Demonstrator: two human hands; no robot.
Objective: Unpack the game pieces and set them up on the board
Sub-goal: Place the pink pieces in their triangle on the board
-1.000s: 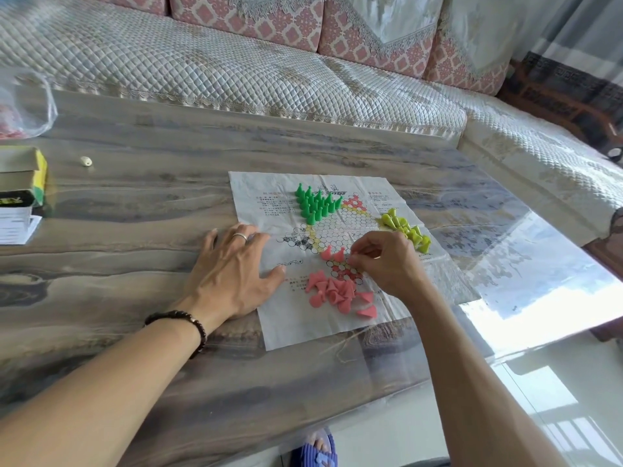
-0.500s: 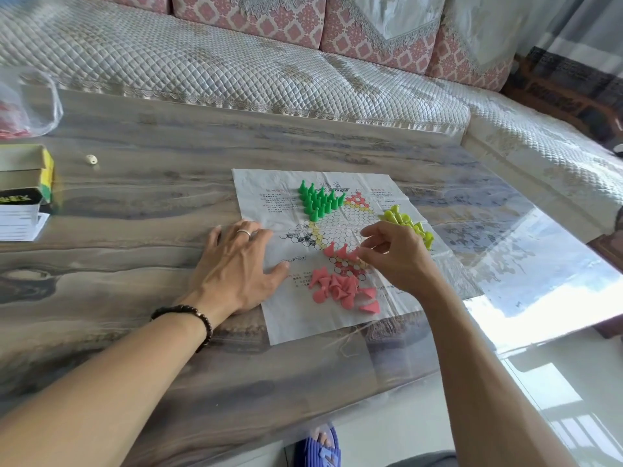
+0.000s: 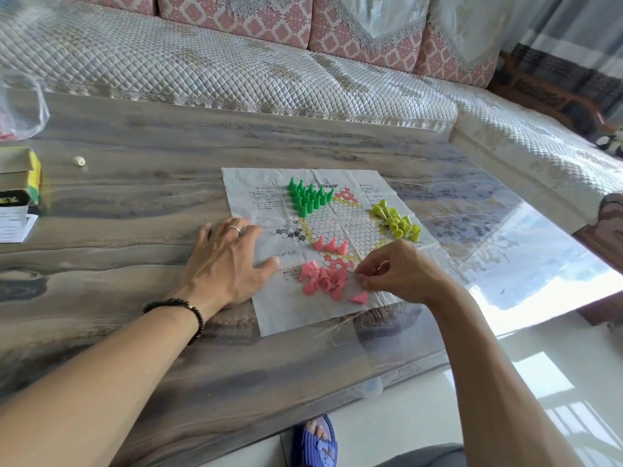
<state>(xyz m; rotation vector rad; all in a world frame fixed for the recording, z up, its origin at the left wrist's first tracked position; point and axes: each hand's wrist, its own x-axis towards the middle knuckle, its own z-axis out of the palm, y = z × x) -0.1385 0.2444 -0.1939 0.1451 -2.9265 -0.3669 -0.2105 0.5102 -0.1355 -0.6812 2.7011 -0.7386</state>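
The paper game board (image 3: 286, 315) lies flat on the table. Green pieces (image 3: 308, 198) stand grouped at its far corner, and yellow-green pieces (image 3: 397, 222) cluster at its right. Three pink pieces (image 3: 332, 245) stand upright in a row on the board's near star point. A pile of pink pieces (image 3: 322, 279) lies tipped over just in front of them, with one stray piece (image 3: 359, 298) to its right. My left hand (image 3: 226, 264) rests flat on the board's left edge. My right hand (image 3: 394, 271) hovers at the pile's right side, fingertips curled together, with no piece visible between them.
A yellow and black box (image 3: 20, 176) and a paper slip (image 3: 15, 227) sit at the table's left edge, with a clear plastic bag (image 3: 20, 106) behind them. A small white die (image 3: 79, 161) lies nearby. A quilted sofa (image 3: 236, 69) runs behind the table (image 3: 118, 203).
My right hand set a third pink piece upright in the row, then drew back toward me to the pink pile. My left hand stayed on the board.
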